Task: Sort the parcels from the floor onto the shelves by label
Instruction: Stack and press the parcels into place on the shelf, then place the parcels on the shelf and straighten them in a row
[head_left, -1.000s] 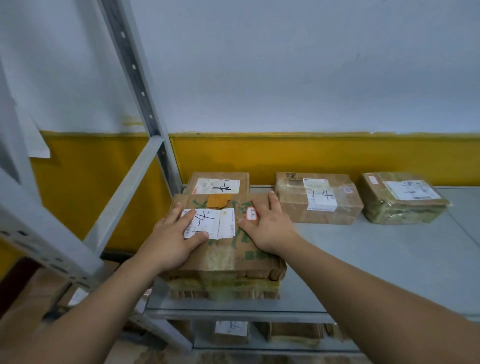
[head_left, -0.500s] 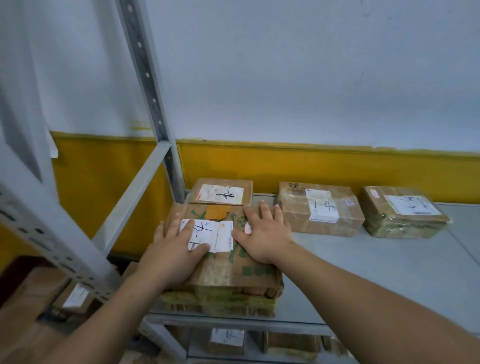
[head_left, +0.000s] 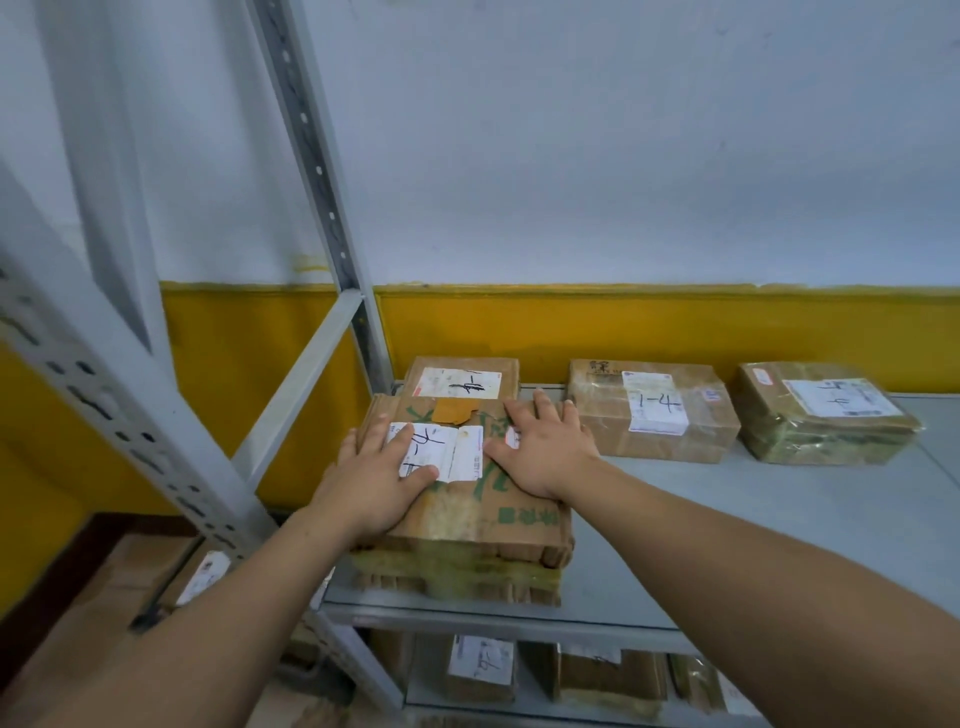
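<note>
The shelf (head_left: 779, 545) lies bare near and right of the front parcel (head_left: 467, 525); three parcels line the far edge, and the slanted brace (head_left: 296, 384) closes the left.

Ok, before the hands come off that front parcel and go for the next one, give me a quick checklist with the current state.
1. Front parcel fully on the shelf: ok, though its near edge sits close to the shelf lip.
2. Label matches neighbours: ok, it reads 1-4 like the middle parcel.
3. Label readable: not ok, left hand partly covers it.
4. Gap to the back parcel: cannot tell, the front parcel hides its near edge.
5. Right hand flat on top, not gripping: ok.
</note>
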